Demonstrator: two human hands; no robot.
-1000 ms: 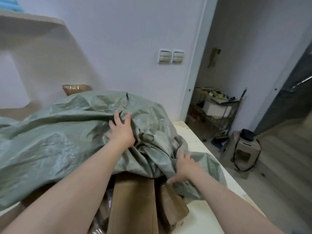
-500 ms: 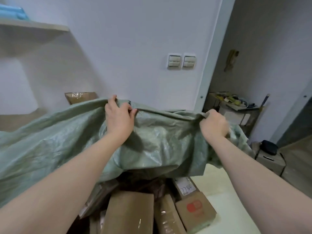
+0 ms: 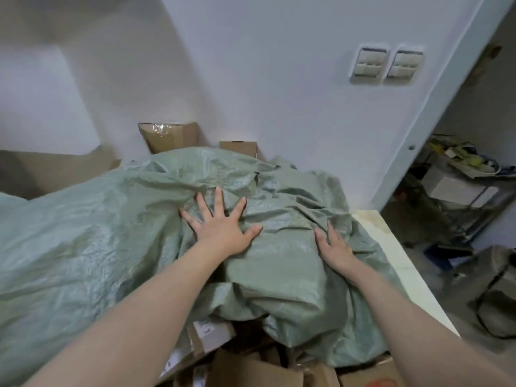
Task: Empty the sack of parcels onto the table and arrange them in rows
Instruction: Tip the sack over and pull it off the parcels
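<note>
A large grey-green woven sack lies crumpled across the table and over a heap of parcels. My left hand is spread flat on top of the sack, fingers wide apart. My right hand lies flat on the sack's right side with straight fingers. Brown cardboard parcels stick out from under the sack's near edge, one with a white label. Most of the parcels are hidden under the fabric.
The white table shows along its right edge, with a drop to the floor beyond. Two cardboard boxes stand against the back wall behind the sack. A cluttered rack and a bag are in the doorway area at right.
Both hands have let go of the sack's raised edge and come down flat on it. The sack has dropped back over the parcels, covering most of them.
</note>
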